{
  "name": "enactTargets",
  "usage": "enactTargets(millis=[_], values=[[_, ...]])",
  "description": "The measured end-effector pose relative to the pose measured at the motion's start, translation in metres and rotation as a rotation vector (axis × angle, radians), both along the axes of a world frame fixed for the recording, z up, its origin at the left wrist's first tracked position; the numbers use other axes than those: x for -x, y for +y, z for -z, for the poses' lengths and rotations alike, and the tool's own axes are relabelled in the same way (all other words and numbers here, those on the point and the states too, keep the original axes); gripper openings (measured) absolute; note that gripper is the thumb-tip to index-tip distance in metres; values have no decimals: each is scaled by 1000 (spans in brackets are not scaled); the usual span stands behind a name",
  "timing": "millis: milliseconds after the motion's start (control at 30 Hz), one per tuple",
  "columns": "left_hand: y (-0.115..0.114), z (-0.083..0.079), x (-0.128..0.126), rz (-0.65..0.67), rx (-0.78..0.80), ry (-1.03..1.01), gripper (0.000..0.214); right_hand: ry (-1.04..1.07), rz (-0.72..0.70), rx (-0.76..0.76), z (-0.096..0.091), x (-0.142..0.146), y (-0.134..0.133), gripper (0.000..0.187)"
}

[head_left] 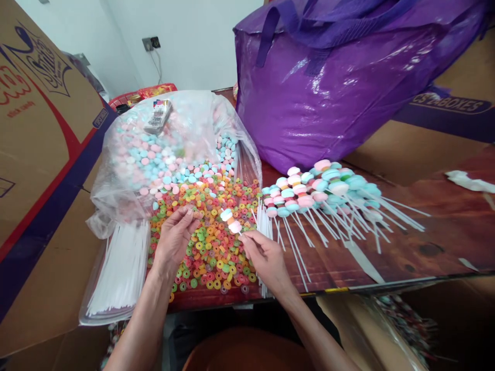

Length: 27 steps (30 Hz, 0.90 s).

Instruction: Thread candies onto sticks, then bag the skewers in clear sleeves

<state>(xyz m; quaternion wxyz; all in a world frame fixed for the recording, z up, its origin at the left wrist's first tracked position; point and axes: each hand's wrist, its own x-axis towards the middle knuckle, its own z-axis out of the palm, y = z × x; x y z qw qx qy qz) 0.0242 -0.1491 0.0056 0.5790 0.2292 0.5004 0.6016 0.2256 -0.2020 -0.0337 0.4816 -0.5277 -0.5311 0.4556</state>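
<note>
My right hand [266, 260] is closed in a pinch, thumb against forefinger, on the lower part of a stick [240, 234]. The stick slants up and away from my fingertips, toward the left. Just beyond my grip it carries a pink sweet [234, 226], then an orange ring [231, 220], then a blue sweet [226, 215] close to the bare tip.

My left hand [176, 232] is just left of that, apart from the stick, with thumb and fingers drawn in near one another. Something small and reddish shows at the tips; I can't tell whether I have hold of a ring or it lies behind.

Loose rings [216, 257] spread beneath and between both hands. Beyond the left one are loose sweets [201, 172] at the mouth of a clear bag [193, 111], and left of that wrist lies a bundle of bare sticks [119, 268]. Loaded sticks [332, 185] are heaped to the right of my right hand, sweets pointing away.

I judge the step to be threading, with this stick partly loaded. Adding a piece would call for my right pinch to hold firm while the left squares a hole to the tip and pushes gently, without crushing the soft-looking sweets.
</note>
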Motion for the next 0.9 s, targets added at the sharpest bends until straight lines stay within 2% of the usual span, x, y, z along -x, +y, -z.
enactTargets(millis=[167, 233, 400, 500, 600, 633, 733, 800, 900], values=[[-9, -3, 15, -23, -72, 296, 35, 9, 89, -40, -1, 0, 0, 29], [-11, -4, 20, -34, -67, 262, 34, -8, 98, -53, 0, 0, 0, 29], [-17, -7, 28, -1, 9, -3, 38, -83, 125, -97, 5, -2, 0, 26], [-25, -7, 45, -41, -12, 78, 36, -109, 124, -113, 10, -4, 2, 25], [-38, -9, 82, -176, -40, 473, 27, -130, 121, -115, 11, -5, 3, 25], [-42, -11, 96, -270, -25, 682, 23, -134, 119, -118, 10, -4, 3, 24], [-47, -16, 134, -411, 52, 1319, 21, -134, 101, -128, 8, -3, 2, 25], [-39, -18, 151, -406, 76, 1631, 22, -136, 88, -126, 9, -1, 2, 26], [-11, -20, 161, -249, 112, 1822, 27, -146, 86, -112, 12, -1, 1, 28]])
